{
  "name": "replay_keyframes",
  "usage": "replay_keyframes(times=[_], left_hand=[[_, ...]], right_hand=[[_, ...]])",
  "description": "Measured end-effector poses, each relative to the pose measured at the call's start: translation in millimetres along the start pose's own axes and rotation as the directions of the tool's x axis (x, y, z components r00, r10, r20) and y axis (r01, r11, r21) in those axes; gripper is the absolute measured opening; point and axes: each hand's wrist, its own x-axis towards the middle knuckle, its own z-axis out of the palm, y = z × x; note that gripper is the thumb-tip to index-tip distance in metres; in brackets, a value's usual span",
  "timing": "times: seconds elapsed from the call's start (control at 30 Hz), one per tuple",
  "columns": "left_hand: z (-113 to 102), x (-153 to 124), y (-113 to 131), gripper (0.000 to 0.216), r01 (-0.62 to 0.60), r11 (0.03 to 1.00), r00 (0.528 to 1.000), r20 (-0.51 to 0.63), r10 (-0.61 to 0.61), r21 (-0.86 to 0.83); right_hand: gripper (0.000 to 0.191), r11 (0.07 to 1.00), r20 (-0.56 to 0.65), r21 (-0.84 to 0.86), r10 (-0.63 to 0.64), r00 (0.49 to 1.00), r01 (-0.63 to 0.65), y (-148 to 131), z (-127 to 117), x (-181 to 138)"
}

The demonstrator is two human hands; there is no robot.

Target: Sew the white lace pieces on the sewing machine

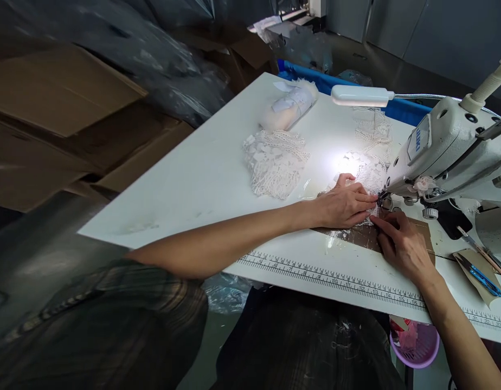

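Observation:
White lace point(366, 169) lies under the lamp's light and reaches the needle area of a white sewing machine point(445, 146). My left hand point(344, 206) rests palm down on the lace, its fingers stretched out to the presser foot point(381, 198). Just in front of the foot is my right hand point(405, 244). Its index fingertip touches the near edge of the lace, the thumb stands apart, and the other fingers are bent. Beneath both hands lies a brown, tape-covered board point(364, 236). My left hand hides part of the lace.
A lace pile point(277, 162) and a wrapped white roll point(289, 105) lie on the white table point(185, 184). Blue thread snips point(480, 275) lie at the right. A ruler strip point(327, 279) runs along the front edge. Cardboard boxes point(63, 86) stand left; a pink basket point(421, 357) sits below.

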Motion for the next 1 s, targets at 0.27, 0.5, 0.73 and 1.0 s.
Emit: replay_keyframes(times=[0.27, 0.5, 0.73, 1.0], left_hand=[[-0.3, 3.1, 6.4, 0.030, 0.043, 0.999, 0.999, 0.009, -0.043, 0.014], [1.1, 0.2, 7.4, 0.029, 0.062, 0.998, 0.998, -0.017, -0.063, -0.016], [1.1, 1.1, 5.7, 0.027, 0.089, 0.996, 0.995, -0.034, -0.089, 0.000], [1.0, 4.8, 5.0, 0.029, 0.135, 0.988, 0.991, -0.015, -0.134, 0.070]], right_hand=[[0.039, 0.997, -0.006, 0.003, 0.072, 0.997, -0.072, 0.8, 3.3, 0.0], [0.038, 0.999, -0.005, 0.001, 0.035, 0.999, -0.035, -0.8, 1.9, -0.5], [0.038, 0.999, 0.015, -0.022, 0.036, 0.999, -0.035, -3.3, -0.5, 1.3], [0.040, 0.998, 0.014, -0.002, 0.067, 0.998, -0.067, -0.7, 4.0, 4.1]])
